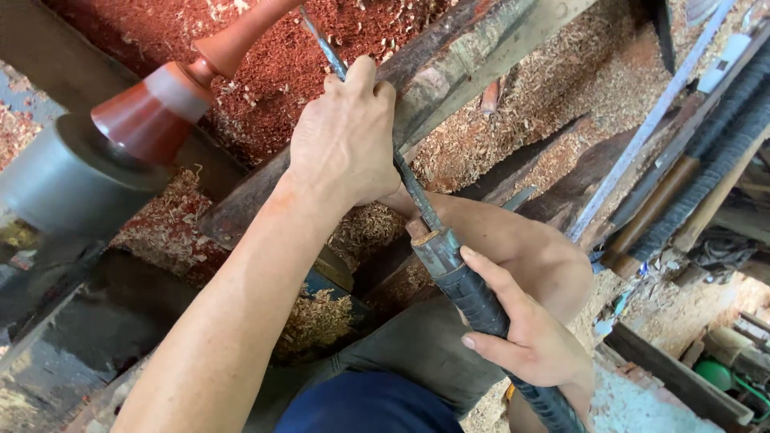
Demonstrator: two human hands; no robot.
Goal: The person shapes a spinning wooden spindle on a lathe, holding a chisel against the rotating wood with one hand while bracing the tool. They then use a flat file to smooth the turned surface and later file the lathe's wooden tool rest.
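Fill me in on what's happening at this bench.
A person is working a reddish wooden piece mounted on a lathe. The left hand presses a long metal chisel down against a wooden rest beam, steadying the blade, whose tip reaches toward the wood. The right hand wraps the chisel's dark taped handle near the person's knee. Red and pale wood shavings lie heaped beneath the lathe.

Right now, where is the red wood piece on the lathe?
The red wood piece is at the upper left of the head view, against the grey disc, left of the left hand on the chisel.
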